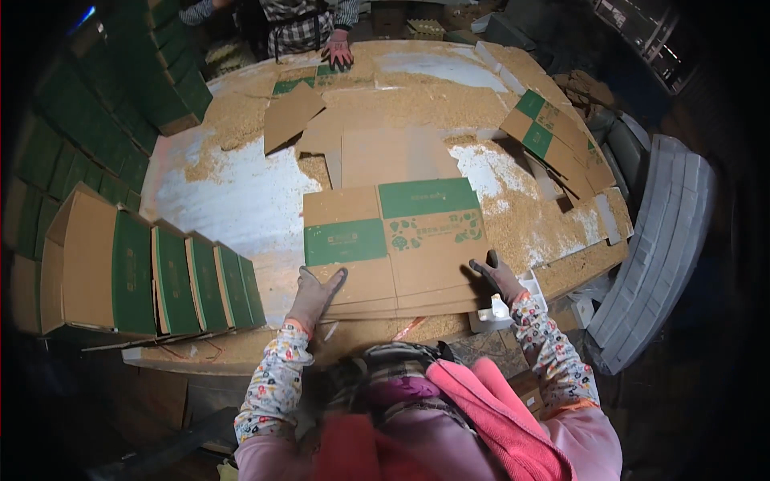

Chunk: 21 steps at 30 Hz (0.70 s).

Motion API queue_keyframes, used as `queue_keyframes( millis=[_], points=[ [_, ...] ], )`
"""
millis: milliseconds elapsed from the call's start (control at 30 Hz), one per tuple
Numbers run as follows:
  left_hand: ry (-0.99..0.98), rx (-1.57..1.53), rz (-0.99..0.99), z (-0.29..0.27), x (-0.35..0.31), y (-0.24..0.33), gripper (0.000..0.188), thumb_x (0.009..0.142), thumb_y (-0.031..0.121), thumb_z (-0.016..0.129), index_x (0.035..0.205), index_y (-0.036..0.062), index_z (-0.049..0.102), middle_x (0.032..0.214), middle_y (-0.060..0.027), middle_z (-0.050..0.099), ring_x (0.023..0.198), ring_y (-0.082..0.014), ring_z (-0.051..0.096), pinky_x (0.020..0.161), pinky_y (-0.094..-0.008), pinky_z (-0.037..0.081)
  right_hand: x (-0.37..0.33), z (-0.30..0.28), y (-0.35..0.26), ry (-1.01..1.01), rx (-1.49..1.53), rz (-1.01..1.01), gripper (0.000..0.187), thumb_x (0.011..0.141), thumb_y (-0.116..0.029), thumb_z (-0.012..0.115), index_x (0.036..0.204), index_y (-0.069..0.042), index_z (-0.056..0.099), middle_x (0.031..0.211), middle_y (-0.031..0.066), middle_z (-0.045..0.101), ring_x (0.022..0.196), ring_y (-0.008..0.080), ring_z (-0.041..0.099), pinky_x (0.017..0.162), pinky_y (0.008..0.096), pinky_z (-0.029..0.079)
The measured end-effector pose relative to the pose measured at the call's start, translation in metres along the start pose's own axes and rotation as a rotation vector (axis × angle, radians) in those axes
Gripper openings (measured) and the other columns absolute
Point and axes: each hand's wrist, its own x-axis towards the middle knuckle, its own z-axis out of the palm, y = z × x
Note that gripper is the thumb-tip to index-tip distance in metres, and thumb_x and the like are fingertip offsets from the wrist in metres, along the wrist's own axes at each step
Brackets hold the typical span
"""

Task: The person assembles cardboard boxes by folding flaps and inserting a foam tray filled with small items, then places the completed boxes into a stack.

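A flattened cardboard box point(433, 260), brown with green printed panels, lies before me on the table. My left hand point(315, 295), gloved with dark fingertips, grips its near left edge, the thumb on top. At its near right edge my right hand point(501, 280) holds on, thumb and a finger over the cardboard. The undersides of both grips are hidden. Beneath the box's near edge show further cardboard layers. Beside my right wrist is a white tape dispenser-like object point(496, 310); its exact kind is unclear.
Folded-up green and brown boxes point(172, 280) stand in a row at left, near tall stacks point(104, 120). Sawdust-like bits cover much of the table point(216, 192). Loose flat cartons point(557, 144) lie at right. Across the table is a person's red-gloved hand point(338, 52).
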Motion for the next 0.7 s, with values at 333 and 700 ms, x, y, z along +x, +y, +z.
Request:
queue_keyframes(
  millis=[333,700],
  points=[
    [0.031,-0.06,0.006,-0.097,-0.002,0.247,0.027,0.086,0.024,0.06,0.09,-0.0028,0.063,0.069,-0.0065,0.06,0.052,-0.0158,0.056,0.049,-0.0289,0.046,0.05,-0.121,-0.112,0.659,0.569,-0.498,0.053,0.079,-0.023,0.074,0.118,0.002,0.047,0.104,0.0092,0.053,0.097,0.0164,0.052,0.085,0.0282,0.043],
    [-0.365,0.809,0.31,0.02,-0.01,0.308,0.054,0.092,0.05,0.043,0.106,0.0035,0.066,0.108,-0.0231,0.062,0.108,-0.0352,0.057,0.094,-0.0409,0.043,0.144,-0.057,-0.147,0.211,0.035,-0.615,0.095,0.074,-0.049,0.072,0.138,0.004,0.025,0.125,0.0271,0.048,0.117,0.0413,0.044,0.103,0.0415,0.032]
  ],
)
